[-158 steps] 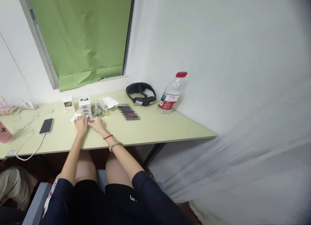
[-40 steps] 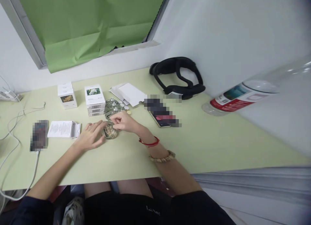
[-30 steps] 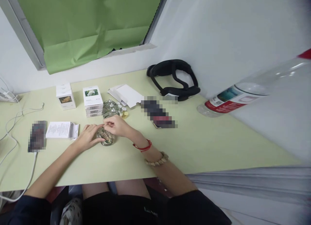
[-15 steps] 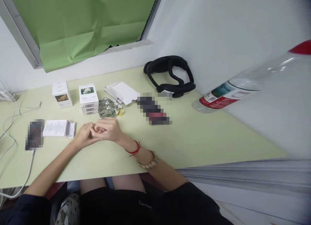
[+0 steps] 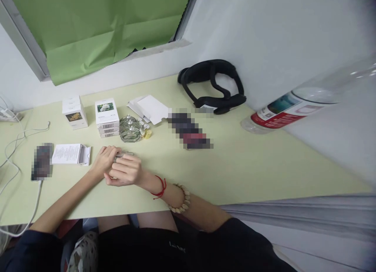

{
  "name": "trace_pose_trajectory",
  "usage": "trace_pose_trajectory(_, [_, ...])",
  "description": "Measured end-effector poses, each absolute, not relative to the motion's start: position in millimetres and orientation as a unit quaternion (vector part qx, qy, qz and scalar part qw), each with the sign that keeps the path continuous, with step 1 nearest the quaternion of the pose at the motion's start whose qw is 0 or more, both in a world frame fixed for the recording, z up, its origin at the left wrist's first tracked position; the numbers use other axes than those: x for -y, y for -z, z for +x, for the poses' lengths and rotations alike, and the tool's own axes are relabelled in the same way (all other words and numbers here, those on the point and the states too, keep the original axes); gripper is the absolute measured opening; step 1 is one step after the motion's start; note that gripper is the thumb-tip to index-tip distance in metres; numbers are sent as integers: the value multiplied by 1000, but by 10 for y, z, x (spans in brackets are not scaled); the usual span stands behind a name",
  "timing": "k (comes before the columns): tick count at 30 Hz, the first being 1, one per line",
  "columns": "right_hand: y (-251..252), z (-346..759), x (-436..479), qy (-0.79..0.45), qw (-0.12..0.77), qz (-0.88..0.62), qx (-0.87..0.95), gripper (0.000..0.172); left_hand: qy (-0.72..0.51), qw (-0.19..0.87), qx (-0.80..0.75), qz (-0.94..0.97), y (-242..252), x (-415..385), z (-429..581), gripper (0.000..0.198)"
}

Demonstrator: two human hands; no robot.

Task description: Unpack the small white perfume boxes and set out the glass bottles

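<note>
My left hand (image 5: pixel 105 161) is closed on a small clear glass bottle (image 5: pixel 128 153); only a little of the glass shows past the fingers. My right hand (image 5: pixel 125 171) is in front of it, fingers curled and thumb tucked in, hiding most of the bottle. Whatever is inside the right hand's grip cannot be seen. Just beyond my hands lie several similar clear glass bottles (image 5: pixel 129 128), with white caps (image 5: pixel 141 124) and a yellow cap (image 5: pixel 147 134) beside them. To the left of my left hand lies an open white box (image 5: pixel 67 153), its flap facing right.
White boxes with a flower picture (image 5: pixel 107 112) are stacked behind, with more white boxes (image 5: pixel 75 114) at left. Opened cartons (image 5: pixel 152 108), a blurred dark item (image 5: pixel 188 129) and a black headset (image 5: pixel 213 86) lie rightward. A large plastic bottle (image 5: pixel 282 111) stands right; a cabled phone (image 5: pixel 42 162) lies left.
My right hand has moved down toward me and turned, covering the small gold-coloured part that showed between my hands. More of the glass now shows behind it. The view has shifted slightly.
</note>
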State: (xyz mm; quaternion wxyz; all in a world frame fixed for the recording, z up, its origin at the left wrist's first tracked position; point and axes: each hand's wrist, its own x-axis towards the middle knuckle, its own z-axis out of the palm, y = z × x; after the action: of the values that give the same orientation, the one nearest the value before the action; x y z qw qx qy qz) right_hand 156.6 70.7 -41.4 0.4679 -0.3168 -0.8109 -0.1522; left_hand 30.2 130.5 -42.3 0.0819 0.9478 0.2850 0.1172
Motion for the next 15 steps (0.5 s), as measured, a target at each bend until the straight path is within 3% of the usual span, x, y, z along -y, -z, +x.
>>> trace_pose_trajectory(6, [487,1463,-697,138,459,-276,833,38,-128,120,-301,938,261,-1316,526,27])
trace_pose_trajectory(15, [527,1528,-783,154,430,-313,833,40,-234,5,-334,913,465,-1467,750,56])
